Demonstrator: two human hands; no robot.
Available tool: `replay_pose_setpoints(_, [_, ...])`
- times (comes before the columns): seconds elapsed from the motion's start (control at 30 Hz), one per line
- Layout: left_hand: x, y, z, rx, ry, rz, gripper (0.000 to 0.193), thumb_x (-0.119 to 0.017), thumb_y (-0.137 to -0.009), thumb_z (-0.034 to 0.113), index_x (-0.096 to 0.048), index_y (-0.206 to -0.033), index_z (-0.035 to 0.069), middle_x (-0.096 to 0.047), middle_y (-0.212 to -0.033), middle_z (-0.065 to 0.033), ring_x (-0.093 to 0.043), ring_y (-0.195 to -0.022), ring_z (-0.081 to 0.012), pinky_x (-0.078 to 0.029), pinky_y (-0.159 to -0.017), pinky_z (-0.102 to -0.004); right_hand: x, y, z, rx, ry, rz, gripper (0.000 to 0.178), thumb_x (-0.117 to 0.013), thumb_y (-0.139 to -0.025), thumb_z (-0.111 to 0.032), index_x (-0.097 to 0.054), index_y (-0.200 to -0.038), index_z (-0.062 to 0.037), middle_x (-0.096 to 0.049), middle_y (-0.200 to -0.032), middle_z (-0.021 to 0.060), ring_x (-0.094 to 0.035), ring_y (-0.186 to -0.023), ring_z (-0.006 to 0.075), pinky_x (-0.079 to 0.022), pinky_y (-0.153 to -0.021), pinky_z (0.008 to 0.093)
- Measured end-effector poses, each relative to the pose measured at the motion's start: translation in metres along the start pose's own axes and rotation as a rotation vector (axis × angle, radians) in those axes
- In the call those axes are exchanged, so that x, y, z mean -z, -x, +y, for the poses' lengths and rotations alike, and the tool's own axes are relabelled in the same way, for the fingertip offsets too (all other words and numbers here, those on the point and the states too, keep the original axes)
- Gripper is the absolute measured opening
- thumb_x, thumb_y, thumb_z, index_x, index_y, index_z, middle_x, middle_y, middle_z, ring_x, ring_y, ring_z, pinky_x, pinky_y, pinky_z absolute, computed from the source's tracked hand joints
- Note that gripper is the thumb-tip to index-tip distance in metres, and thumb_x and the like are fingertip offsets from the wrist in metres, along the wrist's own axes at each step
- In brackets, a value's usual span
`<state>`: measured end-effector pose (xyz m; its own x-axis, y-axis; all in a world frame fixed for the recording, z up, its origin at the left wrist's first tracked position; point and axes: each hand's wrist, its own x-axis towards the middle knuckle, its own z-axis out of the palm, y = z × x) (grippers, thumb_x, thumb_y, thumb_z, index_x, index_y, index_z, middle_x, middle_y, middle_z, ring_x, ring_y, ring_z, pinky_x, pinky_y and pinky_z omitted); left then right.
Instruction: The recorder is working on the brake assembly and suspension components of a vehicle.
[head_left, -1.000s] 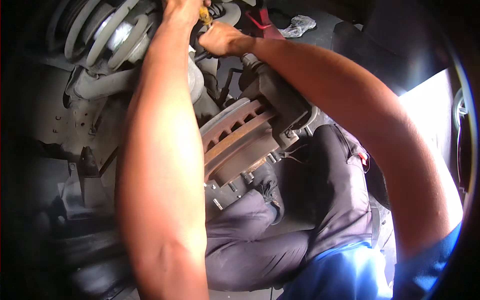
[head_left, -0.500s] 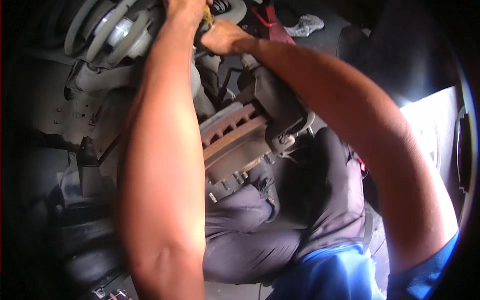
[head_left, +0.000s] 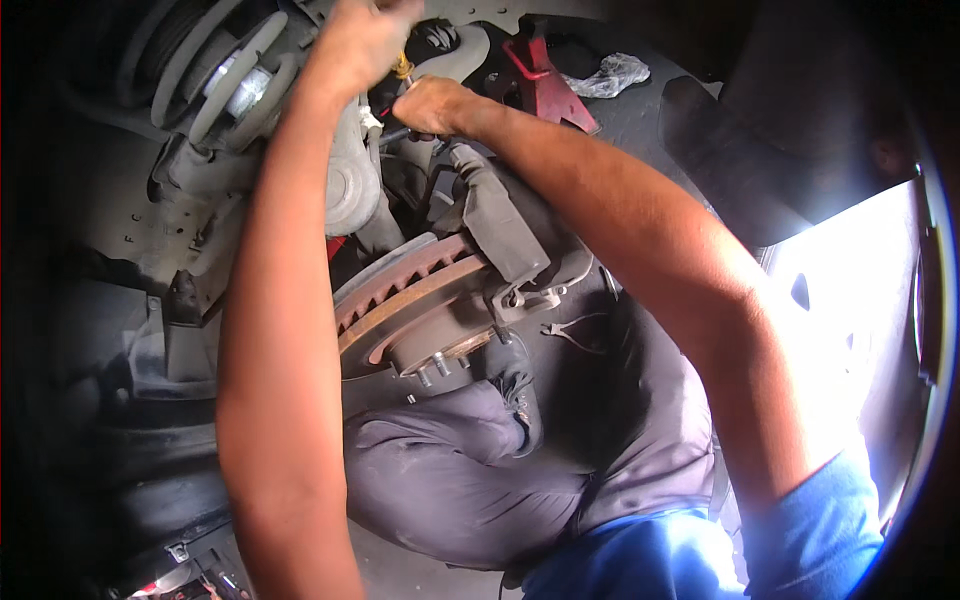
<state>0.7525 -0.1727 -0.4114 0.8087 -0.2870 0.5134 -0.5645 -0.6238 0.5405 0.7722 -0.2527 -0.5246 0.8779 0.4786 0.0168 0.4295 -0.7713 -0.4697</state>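
Note:
At the top of the view, my left hand (head_left: 368,42) is raised over the suspension parts, its fingers smeared by motion. Just below its palm shows a yellow-handled tool (head_left: 403,66) with a short metal shaft; whether the palm touches it I cannot tell. The shaft runs into my right hand (head_left: 432,106), which is closed around it beside the left wrist. The tool's tip is hidden. Nearer to me are the brake caliper (head_left: 503,232) and the rusty brake disc (head_left: 412,294), with bare wheel studs (head_left: 440,364) on the hub.
A coil spring (head_left: 240,90) stands at the upper left. On the floor beyond are a red jack stand (head_left: 548,85) and crumpled clear plastic (head_left: 612,76). Pliers (head_left: 572,331) lie between the caliper and my leg. Dark panels border the right side.
The suspension and brake parts sit lower and further left in the view, and the pliers show clearly. My left hand has shifted above the yellow handle; the right keeps its grip.

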Motion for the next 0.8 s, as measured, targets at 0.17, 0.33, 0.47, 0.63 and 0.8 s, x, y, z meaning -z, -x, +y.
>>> replay_pose_setpoints(0.17, [0.034, 0.004, 0.037, 0.209, -0.452, -0.49, 0.042, -0.068, -0.097, 0.033, -0.068, -0.118, -0.003, -0.073, -0.089, -0.0146, -0.067, -0.069, -0.023, -0.055, -0.072, -0.0381, 0.001, 0.04, 0.014, -0.258, -0.442, 0.153, 0.042, -0.063, -0.084, -0.026, -0.075, -0.115, 0.0003, -0.074, -0.11, 0.0224, -0.072, -0.103, 0.0331, -0.053, -0.096, 0.0424])
replay_pose_setpoints(0.33, [0.031, 0.015, 0.073, 0.057, -0.765, -0.507, 0.044, -0.076, -0.091, 0.034, -0.071, -0.11, -0.005, -0.073, -0.088, -0.0228, -0.071, -0.077, -0.0384, -0.055, -0.074, -0.0442, 0.008, 0.054, 0.063, -0.105, -1.444, 0.092, 0.023, -0.067, -0.087, -0.008, -0.071, -0.107, 0.0021, -0.071, -0.096, 0.0076, -0.067, -0.087, 0.0159, -0.057, -0.079, 0.03])
replay_pose_setpoints(0.47, [0.025, 0.07, 0.077, -0.079, -0.702, -0.222, 0.038, -0.078, -0.089, 0.028, -0.07, -0.106, -0.005, -0.071, -0.093, -0.0266, -0.07, -0.086, -0.043, -0.053, -0.075, -0.0481, 0.017, 0.061, 0.035, -0.22, -2.384, 0.281, 0.026, -0.045, -0.102, -0.008, -0.055, -0.116, 0.0102, -0.065, -0.105, 0.0245, -0.069, -0.092, 0.0323, -0.063, -0.085, 0.0342])
replay_pose_setpoints(0.63, [0.031, 0.103, 0.102, -0.043, -0.497, -0.178, 0.033, -0.075, -0.093, 0.026, -0.07, -0.11, -0.002, -0.071, -0.103, -0.0207, -0.07, -0.097, -0.0349, -0.054, -0.086, -0.0417, 0.019, 0.041, 0.029, -0.204, -2.461, 0.18, 0.023, -0.032, -0.107, -0.01, -0.037, -0.125, 0.0025, -0.059, -0.096, 0.0261, -0.064, -0.071, 0.0329, -0.061, -0.066, 0.0427])
replay_pose_setpoints(0.8, [0.089, 0.157, 0.105, 0.324, -0.296, 0.102, 0.039, -0.065, -0.102, 0.036, -0.071, -0.118, 0.001, -0.075, -0.107, -0.01, -0.069, -0.101, -0.0177, -0.05, -0.093, -0.0313, 0.034, 0.055, 0.047, -0.324, -2.136, 0.2, 0.031, -0.035, -0.106, -0.01, -0.044, -0.134, -0.001, -0.061, -0.087, 0.0171, -0.056, -0.062, 0.0204, -0.05, -0.049, 0.032])
